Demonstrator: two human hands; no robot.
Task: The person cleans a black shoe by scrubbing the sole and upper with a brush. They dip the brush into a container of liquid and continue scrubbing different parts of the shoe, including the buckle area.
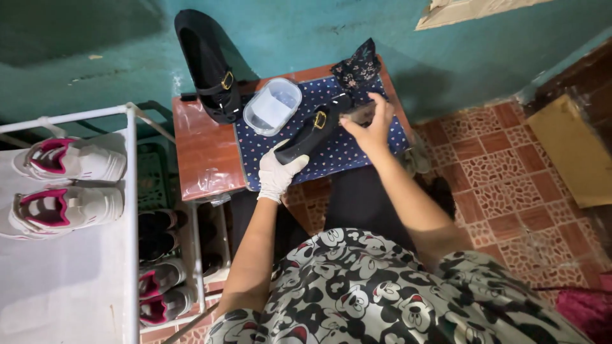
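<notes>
My left hand, in a white glove, is closed around the toe end of a black shoe with a gold buckle, holding it tilted over the table. My right hand is bare and curled over a small dark thing pressed at the shoe's heel end; I cannot tell what that thing is. Under both hands lies a blue dotted cloth. Just beyond my left hand sits a clear plastic tub, and past that the second black shoe leans against the green wall. Beyond my right hand lies a dark flowered rag. Far off to the left of my left hand, white and pink sneakers rest on a white rack.
</notes>
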